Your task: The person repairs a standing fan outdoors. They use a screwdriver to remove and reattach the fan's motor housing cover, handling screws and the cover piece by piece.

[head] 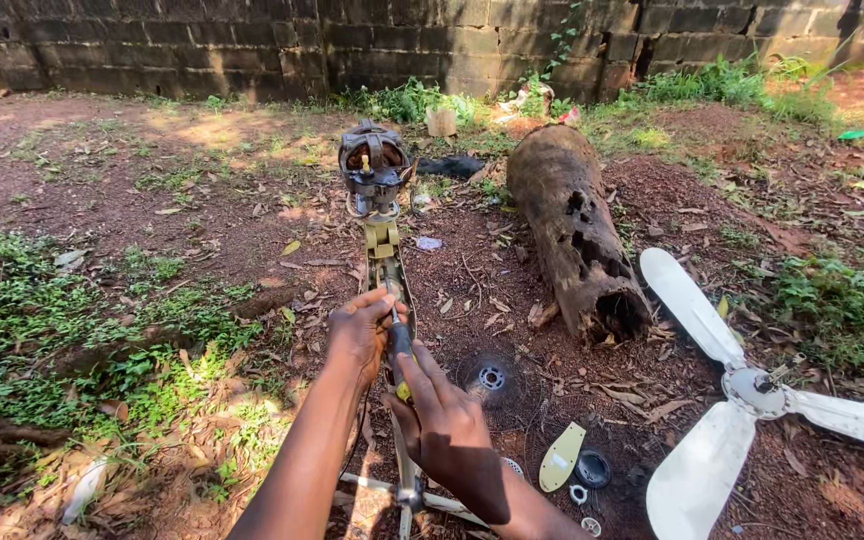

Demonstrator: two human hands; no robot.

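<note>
1. Currently the left hand (360, 330) is clenched around the cream-coloured upright neck of a stripped standing fan (388, 268), gripping it at mid-height.
2. Right hand (444, 415) is wrapped around a screwdriver with a black and yellow handle (399, 352); its shaft points up into the neck, right beside the left-hand fingers.
3. Both hands are touching or nearly touching, right just below and to the right of the left.
4. Exposed grey fan motor with copper windings (373, 160) sits at the top of the neck, well above the left hand, housing off.
5. Fan's metal cross base (407, 493) is directly under the right wrist, on the dirt.
6. Just right of the right hand: round black wire guard with a metal hub (491, 378), lying flat.
7. Below right of the right hand: cream oblong plastic cover plate (562, 457), black round cap (593, 468), small metal nut (579, 493), all loose on the ground, close together.
8. Well to the right of both hands: white three-blade fan propeller (752, 392), flat on the soil.
9. Rotten hollow brown log (577, 225) lies above right of the hands, between motor and propeller.
10. Grey block wall (252, 40) runs across the far side.
</note>
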